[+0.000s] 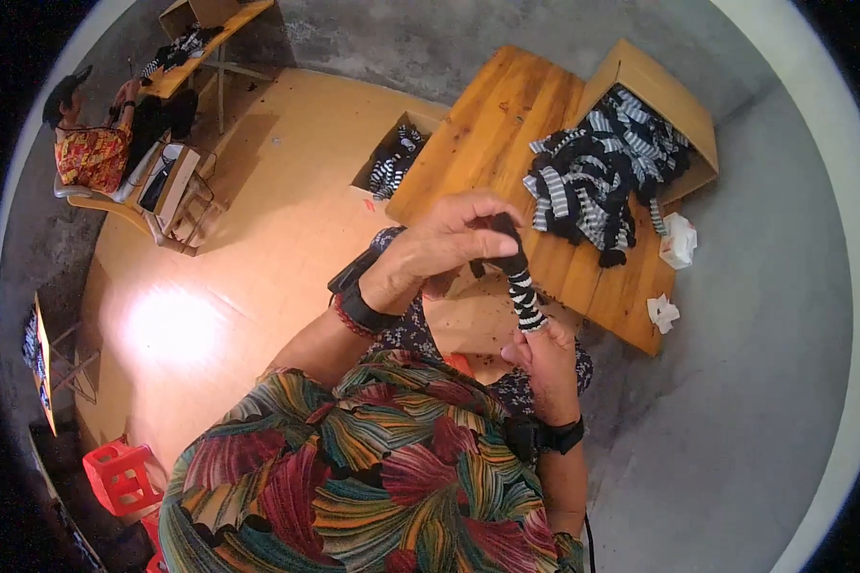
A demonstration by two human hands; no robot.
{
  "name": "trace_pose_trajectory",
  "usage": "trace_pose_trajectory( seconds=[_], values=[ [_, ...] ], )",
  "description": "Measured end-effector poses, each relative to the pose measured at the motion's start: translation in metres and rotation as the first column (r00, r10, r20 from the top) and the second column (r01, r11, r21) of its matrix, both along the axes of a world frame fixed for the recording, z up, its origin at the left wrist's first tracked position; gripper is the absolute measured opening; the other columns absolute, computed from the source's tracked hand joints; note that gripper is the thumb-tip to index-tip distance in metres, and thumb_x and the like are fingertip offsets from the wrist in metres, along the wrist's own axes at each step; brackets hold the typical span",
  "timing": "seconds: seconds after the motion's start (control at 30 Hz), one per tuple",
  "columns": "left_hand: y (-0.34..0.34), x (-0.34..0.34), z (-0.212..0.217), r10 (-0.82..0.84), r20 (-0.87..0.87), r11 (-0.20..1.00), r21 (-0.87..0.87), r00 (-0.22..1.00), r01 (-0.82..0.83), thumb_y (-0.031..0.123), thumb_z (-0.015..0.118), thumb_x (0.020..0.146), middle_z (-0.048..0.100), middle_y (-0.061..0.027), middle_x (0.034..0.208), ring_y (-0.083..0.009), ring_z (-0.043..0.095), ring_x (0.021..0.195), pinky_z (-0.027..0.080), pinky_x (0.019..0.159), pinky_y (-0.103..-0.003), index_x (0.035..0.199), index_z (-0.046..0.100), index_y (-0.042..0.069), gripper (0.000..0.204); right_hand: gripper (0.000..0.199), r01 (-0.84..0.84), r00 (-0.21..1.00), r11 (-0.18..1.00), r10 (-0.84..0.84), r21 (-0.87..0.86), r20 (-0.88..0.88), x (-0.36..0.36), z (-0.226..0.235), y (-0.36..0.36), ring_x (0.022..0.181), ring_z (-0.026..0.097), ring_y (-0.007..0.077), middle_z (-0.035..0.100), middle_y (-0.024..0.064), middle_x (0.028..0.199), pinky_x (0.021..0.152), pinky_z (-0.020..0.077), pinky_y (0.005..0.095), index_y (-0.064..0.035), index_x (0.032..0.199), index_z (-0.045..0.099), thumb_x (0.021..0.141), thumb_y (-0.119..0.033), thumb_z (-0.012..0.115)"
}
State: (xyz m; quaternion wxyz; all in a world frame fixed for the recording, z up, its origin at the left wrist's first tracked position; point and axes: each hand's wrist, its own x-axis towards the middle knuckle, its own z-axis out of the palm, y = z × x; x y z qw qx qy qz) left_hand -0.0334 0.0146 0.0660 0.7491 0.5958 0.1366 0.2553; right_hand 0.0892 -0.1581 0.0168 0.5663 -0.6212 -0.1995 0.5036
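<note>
Here, in the head view, your left hand (449, 244) pinches the dark top end of a black-and-white striped sock (521, 282), while your right hand (543, 355) grips its lower end, so the sock hangs stretched between both hands, above your lap and just in front of the wooden desk (492, 134). On the desk lies a heap of striped socks (592, 186), spilling from an open cardboard box (664, 91). Another box of socks (392, 160) sits beside the desk on the floor. A red stool (115, 477) stands at your left.
</note>
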Motion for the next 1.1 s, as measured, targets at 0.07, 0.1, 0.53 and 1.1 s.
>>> trace_pose_trajectory(
  seconds=[0.07,0.1,0.53,1.1],
  values=[
    [0.003,0.0,-0.008,0.058,-0.135,0.997,-0.048,0.989,-0.065,0.017,0.054,0.084,0.054,0.0032,0.071,-0.0033,0.05,0.064,0.041,0.056,-0.016,0.086,0.056,0.003,0.013,0.021,-0.008,0.996,1.0,0.006,0.014,0.084,0.0,-0.004,0.0,0.048,0.038,0.0024,0.044,-0.0069,0.055,0.043,0.0281,0.0187,-0.0052,0.067,0.054,0.083,-0.017,0.051],
    [-0.001,0.004,-0.006,0.12,-0.063,0.993,-0.013,0.991,-0.121,0.017,0.051,0.085,0.056,0.0019,0.069,-0.0038,0.051,0.06,0.041,0.051,-0.018,0.086,0.057,0.004,0.014,0.021,0.009,0.992,1.0,-0.011,0.021,0.127,0.0,-0.007,0.001,0.049,0.038,0.0022,0.045,-0.0067,0.056,0.044,0.0288,0.0187,-0.0051,0.067,0.055,0.083,-0.018,0.051],
    [-0.04,0.031,-0.021,0.318,0.168,0.948,-0.085,0.933,-0.308,0.027,0.046,0.088,0.047,0.0052,0.065,-0.0019,0.041,0.056,0.032,0.048,-0.017,0.08,0.054,0.005,0.024,0.026,-0.081,0.838,0.988,0.138,0.131,-0.528,-0.02,0.009,0.009,0.037,0.029,0.0078,0.033,-0.0021,0.045,0.037,0.0226,0.0224,-0.0065,0.065,0.047,0.087,-0.022,0.045],
    [-0.024,0.011,-0.005,0.264,-0.007,0.908,-0.335,0.964,-0.251,0.024,0.052,0.084,0.05,0.001,0.055,-0.0048,0.038,0.036,0.031,0.031,-0.02,0.08,0.056,0.005,0.02,0.021,-0.146,0.512,0.975,-0.072,0.169,0.856,0.018,0.017,0.008,0.045,0.045,0.0102,0.045,0.008,0.048,0.045,0.0378,0.0268,0.0047,0.085,0.059,0.075,-0.012,0.052]
  ],
)
